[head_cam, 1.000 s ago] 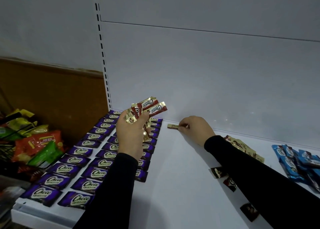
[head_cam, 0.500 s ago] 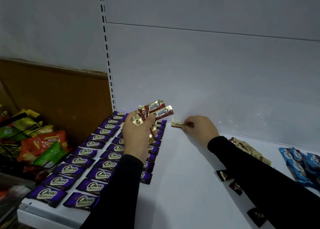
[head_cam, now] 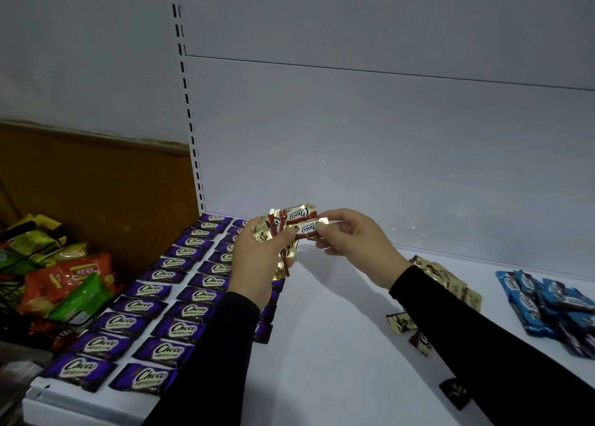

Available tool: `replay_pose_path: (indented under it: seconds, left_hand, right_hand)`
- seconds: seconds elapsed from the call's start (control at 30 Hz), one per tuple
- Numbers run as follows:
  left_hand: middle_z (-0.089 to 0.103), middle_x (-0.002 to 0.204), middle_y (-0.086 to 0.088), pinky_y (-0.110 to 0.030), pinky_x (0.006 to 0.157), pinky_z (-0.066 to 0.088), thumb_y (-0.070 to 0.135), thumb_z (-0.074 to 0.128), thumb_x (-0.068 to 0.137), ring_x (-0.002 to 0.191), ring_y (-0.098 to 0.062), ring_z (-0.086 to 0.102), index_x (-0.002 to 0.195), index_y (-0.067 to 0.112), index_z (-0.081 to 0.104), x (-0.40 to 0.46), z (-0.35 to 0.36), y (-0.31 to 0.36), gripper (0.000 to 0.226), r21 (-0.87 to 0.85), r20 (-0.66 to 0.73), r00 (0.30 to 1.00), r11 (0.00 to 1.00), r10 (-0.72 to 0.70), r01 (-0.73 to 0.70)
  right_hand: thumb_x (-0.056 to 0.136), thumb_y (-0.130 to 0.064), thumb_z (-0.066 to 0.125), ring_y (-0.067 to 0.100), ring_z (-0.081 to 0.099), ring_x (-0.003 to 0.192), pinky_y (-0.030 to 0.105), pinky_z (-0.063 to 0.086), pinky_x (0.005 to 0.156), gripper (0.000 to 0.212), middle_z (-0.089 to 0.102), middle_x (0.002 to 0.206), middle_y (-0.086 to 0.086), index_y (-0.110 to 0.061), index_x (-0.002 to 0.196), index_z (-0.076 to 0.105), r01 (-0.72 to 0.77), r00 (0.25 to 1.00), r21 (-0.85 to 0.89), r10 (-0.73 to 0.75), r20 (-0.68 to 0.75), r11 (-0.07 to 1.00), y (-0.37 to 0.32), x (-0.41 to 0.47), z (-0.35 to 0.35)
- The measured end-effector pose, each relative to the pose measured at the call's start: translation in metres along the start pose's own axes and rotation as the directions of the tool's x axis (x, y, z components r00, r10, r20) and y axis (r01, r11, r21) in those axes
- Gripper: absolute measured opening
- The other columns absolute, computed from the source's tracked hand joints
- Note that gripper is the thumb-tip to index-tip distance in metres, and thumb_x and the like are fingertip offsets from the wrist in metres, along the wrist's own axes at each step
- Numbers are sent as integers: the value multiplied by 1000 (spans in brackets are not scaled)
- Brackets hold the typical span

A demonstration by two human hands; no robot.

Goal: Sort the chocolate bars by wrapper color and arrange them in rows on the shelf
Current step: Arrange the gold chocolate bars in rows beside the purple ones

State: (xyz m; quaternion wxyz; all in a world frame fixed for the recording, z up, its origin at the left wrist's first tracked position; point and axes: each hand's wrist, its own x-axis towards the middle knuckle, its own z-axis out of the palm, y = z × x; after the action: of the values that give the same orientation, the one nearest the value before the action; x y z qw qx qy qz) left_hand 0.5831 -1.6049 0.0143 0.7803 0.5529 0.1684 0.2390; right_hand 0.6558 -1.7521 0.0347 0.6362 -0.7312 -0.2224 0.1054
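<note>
- The red bars (head_cam: 291,224) are fanned in a bunch above the shelf (head_cam: 338,345), near its back panel (head_cam: 354,152). We judge the fan is held so that single bars can be drawn off one at a time.
- The left hand (head_cam: 257,261) is clenched round the lower ends of the bunch, thumb across the front. This grip leaves the upper ends free.
- The right hand (head_cam: 349,242) pinches the end of one red bar at the right edge of the fan, between thumb and forefinger. The other fingers are curled loosely beneath it.
- We judge the step in hand to be drawing one bar out for placing.
- The purple bars (head_cam: 180,284) lie flat in straight rows on the left part of the shelf, labels up. That colour looks sorted.
- The bare shelf just right of the purple rows is, in our judgement, where the red row goes. The hands hover above that strip.
- The gold bars (head_cam: 450,284) lie in a loose pile behind the right sleeve (head_cam: 483,338), with a few dark bars (head_cam: 454,393) scattered nearer the front. These remain unsorted.
- The blue bars (head_cam: 547,306) lie heaped at the right end, well apart from the purple rows.
- Snack bags (head_cam: 64,274) sit in a basket beyond the left end of the shelf.
</note>
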Motion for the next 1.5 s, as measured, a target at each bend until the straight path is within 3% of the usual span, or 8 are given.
replay_pose_path:
  seconds: [0.17,0.37,0.8,1.0,1.1,1.27,1.4,1.5]
  left_hand:
    - [75,96,-9,-25,49,51,5,74,87,73,-17,68,104,16,68,-2,0,1,21,7,-21,999,1000,26,-26]
    - [73,90,-1,-29,51,55,11,74,89,62,-12,66,100,25,65,3,-4,4,20,-48,-166,986,999,7,-16]
    - [73,94,-5,-25,48,50,12,73,89,66,-15,64,110,18,65,6,-4,2,23,-34,-158,987,999,31,-37]
    - [73,95,-5,-27,52,52,11,74,89,71,-16,66,100,23,65,5,-4,2,19,-50,-144,989,997,44,-52]
    - [74,100,-4,-33,60,56,13,75,88,82,-20,71,104,23,65,6,-4,1,22,-37,-157,987,998,39,-45]
    - [73,104,-5,-36,70,58,13,75,88,92,-24,71,116,16,65,7,-4,0,30,-37,-163,986,999,31,-37]
    - [73,102,-6,-31,60,56,13,74,88,83,-22,69,115,17,65,7,-4,0,29,-36,-159,987,998,35,-41]
    - [73,99,-5,-28,52,52,13,74,89,75,-18,68,114,17,65,7,-3,0,28,-29,-166,985,998,41,-47]
  right_hand:
    - [95,-19,63,13,70,75,24,55,69,10,74,87,3,-12,99,69,13,998,-44,-16,-67,999,4,0,-10]
    - [92,-25,62,14,61,92,24,45,81,16,68,97,-4,-18,105,69,53,997,-757,-72,8,651,30,29,-37]
    - [96,-27,48,24,51,79,32,32,60,25,51,78,2,-13,85,65,93,995,-929,-68,73,358,47,50,-22]
    - [95,-25,59,2,57,63,13,39,59,20,68,70,-10,-19,86,76,-5,1000,-656,18,13,755,35,36,-32]
    - [93,-26,60,-3,53,51,12,39,56,22,66,60,-11,-18,79,74,-51,994,-685,100,32,727,34,28,-35]
    - [97,-17,50,3,62,82,21,45,80,22,73,96,-7,-21,103,71,39,999,-763,-14,40,645,30,28,-44]
    - [98,-7,40,10,42,133,12,27,100,48,44,149,-8,-27,139,53,336,933,-850,-19,360,407,35,30,-45]
    - [100,-8,40,8,39,136,11,25,106,44,43,151,-11,-27,135,58,430,876,-811,34,481,396,37,33,-41]
